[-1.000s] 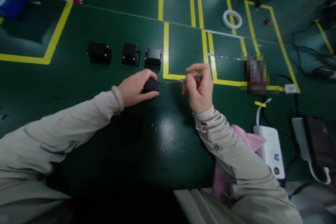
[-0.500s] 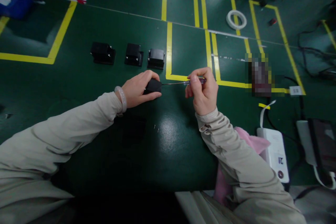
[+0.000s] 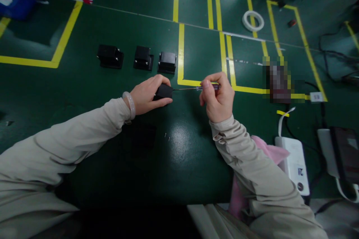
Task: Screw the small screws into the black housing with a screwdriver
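Observation:
My left hand (image 3: 150, 95) is closed around a small black box-shaped part (image 3: 164, 92), fingers over its far side and thumb along its near side. Between the fingertips of my right hand (image 3: 218, 97) is the clear purplish handle of a screwdriver (image 3: 186, 89). Its thin shaft points left, and the tip meets the right end of the black part; what it touches there is too small to make out. Two tiny screws (image 3: 167, 137) lie on the green table nearer to me. A dark flat piece (image 3: 144, 136) is faintly visible left of them.
Three black blocks with shiny screws (image 3: 143, 58) stand in a row beyond my left hand. A white tape roll (image 3: 252, 21) lies among yellow tape outlines. To the right are a white power bank (image 3: 293, 164), a pink cloth (image 3: 269, 149) and cables. A blue bin (image 3: 19, 2) is far left.
The whole view has shifted slightly, so everything sits a little further right. My right-hand fingers have changed their curl on the screwdriver handle. The left hand keeps its hold.

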`<state>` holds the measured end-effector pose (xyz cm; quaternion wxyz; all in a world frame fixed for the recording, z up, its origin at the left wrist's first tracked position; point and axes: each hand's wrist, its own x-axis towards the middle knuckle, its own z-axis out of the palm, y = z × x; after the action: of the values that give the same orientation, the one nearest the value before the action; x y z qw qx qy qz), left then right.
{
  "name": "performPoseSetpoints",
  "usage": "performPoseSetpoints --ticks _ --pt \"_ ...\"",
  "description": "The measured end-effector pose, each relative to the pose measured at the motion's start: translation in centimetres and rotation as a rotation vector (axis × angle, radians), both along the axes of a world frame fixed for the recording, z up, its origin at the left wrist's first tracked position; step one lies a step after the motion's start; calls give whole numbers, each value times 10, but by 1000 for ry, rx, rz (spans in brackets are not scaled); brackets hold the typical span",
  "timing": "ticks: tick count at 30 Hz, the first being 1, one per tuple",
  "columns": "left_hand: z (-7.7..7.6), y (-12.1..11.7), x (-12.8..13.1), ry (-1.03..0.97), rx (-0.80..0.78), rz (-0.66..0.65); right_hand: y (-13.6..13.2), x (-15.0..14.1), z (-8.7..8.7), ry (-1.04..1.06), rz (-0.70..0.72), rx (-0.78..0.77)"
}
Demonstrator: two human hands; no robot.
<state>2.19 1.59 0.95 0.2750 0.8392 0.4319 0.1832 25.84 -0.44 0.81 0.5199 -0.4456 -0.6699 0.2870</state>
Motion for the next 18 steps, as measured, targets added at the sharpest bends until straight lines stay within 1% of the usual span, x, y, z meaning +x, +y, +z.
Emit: performPoseSetpoints --ticks 4,11,15,18 --pt "0 0 0 5 3 -2 0 0 -1 19 4 19" --pt "0 0 0 9 -9 6 2 1 -2 -19 -16 26" --pt "0 1 0 0 -3 -1 1 0 -2 10 1 47" --pt "-1 0 0 -8 12 0 1 0 -2 10 3 31"
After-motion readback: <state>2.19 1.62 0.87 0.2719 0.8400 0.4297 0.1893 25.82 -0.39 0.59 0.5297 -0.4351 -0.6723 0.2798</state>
